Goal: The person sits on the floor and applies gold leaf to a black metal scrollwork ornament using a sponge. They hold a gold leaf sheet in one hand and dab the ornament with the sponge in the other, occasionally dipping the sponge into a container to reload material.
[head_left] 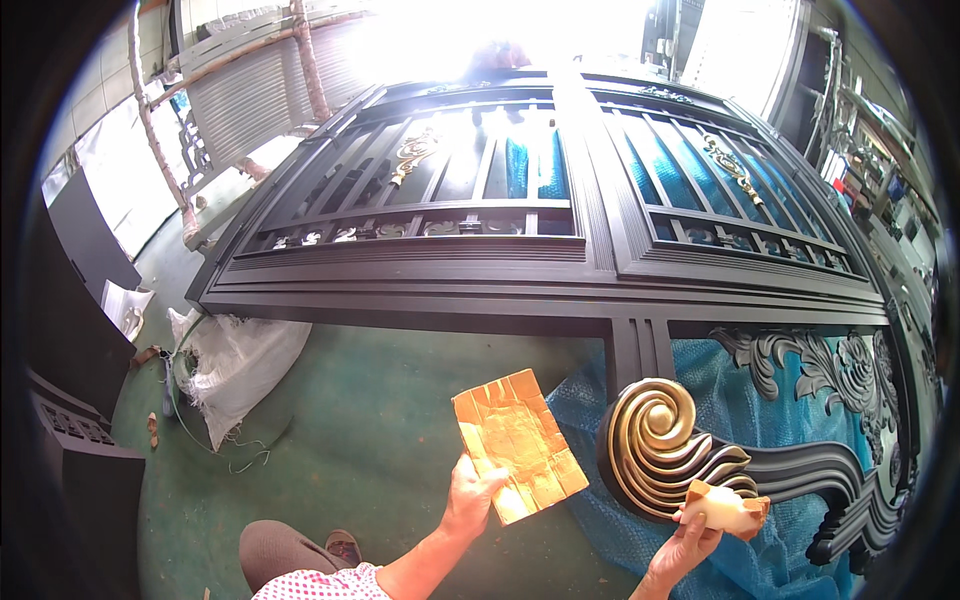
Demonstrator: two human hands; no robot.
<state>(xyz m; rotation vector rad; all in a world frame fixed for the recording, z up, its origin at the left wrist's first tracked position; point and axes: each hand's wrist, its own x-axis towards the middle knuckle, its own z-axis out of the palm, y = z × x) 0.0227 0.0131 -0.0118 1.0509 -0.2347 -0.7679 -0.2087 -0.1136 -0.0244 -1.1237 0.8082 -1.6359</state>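
My left hand (470,500) is closed on the lower left edge of a flat, creased, gold-coated board (522,440), its thumb lying on top. In my right hand (686,548) is a pale sponge (724,508) with gold-brown edges, pinched between thumb and fingers. The sponge sits at the lower right of a carved spiral scroll (650,425), overlapping its wavy ridges; whether it touches them I cannot tell. Gold colours the spiral's raised ridges, with dark grooves between them. The scroll joins a dark curved moulding (800,465) running off to the right.
A large dark gate (600,262) with bars and gold ornaments lies ahead. Blue bubble wrap (700,380) hangs below and behind the scroll. On the green floor (360,420) at left is a white woven sack (250,360) with loose strands. Dark panels (85,480) stand at far left.
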